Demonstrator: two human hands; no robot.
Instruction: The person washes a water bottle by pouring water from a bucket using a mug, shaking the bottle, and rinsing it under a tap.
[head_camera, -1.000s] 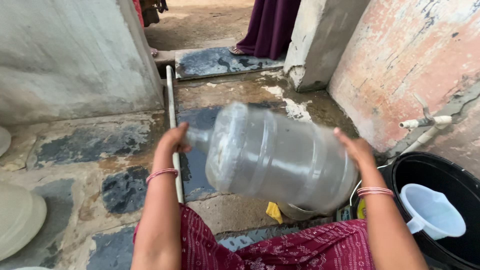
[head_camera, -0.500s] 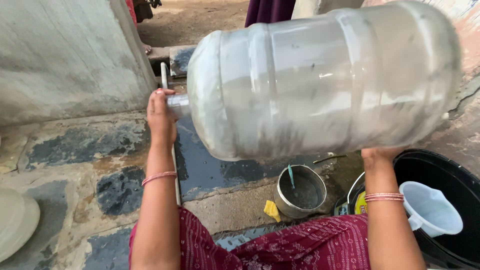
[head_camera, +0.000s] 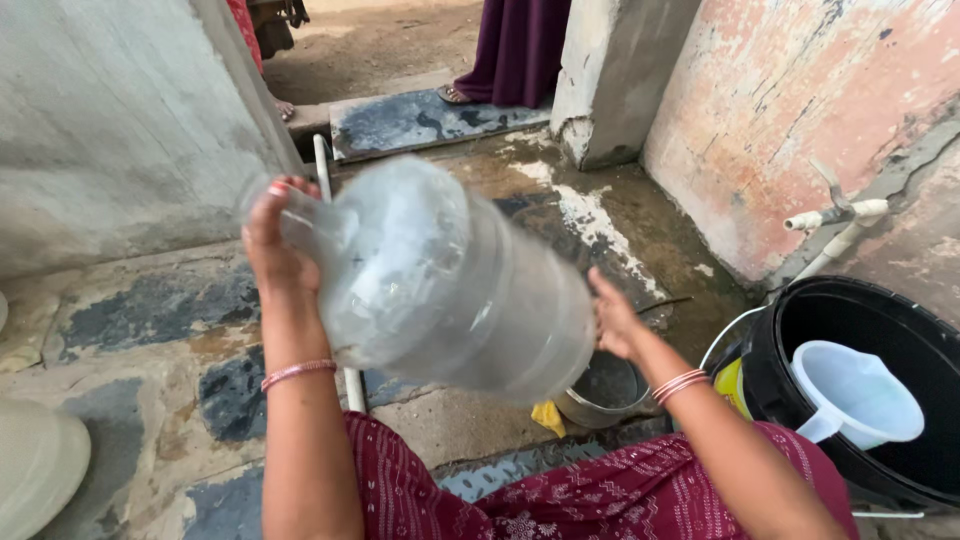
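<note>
Left hand (head_camera: 272, 245): raised at the neck end of a large clear plastic water jug (head_camera: 440, 285), fingers curled over the mouth and clamped on it; forearm held nearly upright, a pink bangle (head_camera: 297, 373) worn at the wrist.

Right hand (head_camera: 615, 320): pressed flat against the base end of the jug, fingers spread apart, wrist bent back, several bangles (head_camera: 678, 385) worn; arm extended from lower right.

Jug: held on its side in the air between both hands above the wet stone floor (head_camera: 140, 310), blurred by motion.

Beneath the jug: a small steel pot (head_camera: 605, 395) and a yellow scrap (head_camera: 547, 417), seen on the floor, just beside a white pipe (head_camera: 322, 165).

At right: a black bucket (head_camera: 880, 330) containing a white plastic jug-scoop (head_camera: 855, 395), set below a wall tap (head_camera: 835, 212).

At far edge: a person's purple garment (head_camera: 520, 45).
</note>
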